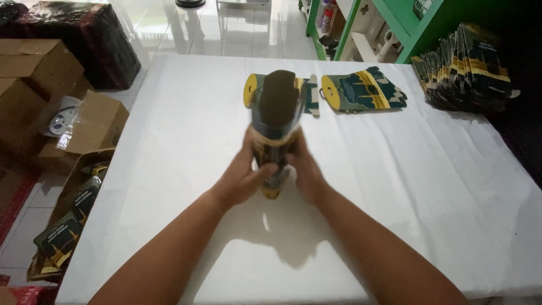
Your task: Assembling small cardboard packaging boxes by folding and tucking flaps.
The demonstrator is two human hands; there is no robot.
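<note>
At the centre of the frame both hands close around a printed cardboard box (276, 121), dark teal and black with mustard-yellow bands, its open mouth tipped up toward the camera so the dull inside shows. The left hand (244, 179) wraps the lower part from the left, thumb across the front and fingers curled tight on the card; the right hand (305, 172) presses against the opposite side, clamped on the same box. The box is held just above the white table (169, 169), which is covered in smooth, faintly creased cloth.

Behind it, in the upper middle, lie two flat unfolded blanks (364, 90) of the same glossy card (each with a rounded yellow tab at its left end), one partly hidden by the box. At the upper right a thick fanned stack of blanks (466, 68) rests on the table's edge. On the floor at left sit plain brown corrugated cartons (34, 73), and at lower left an open carton of finished boxes (70, 223).
</note>
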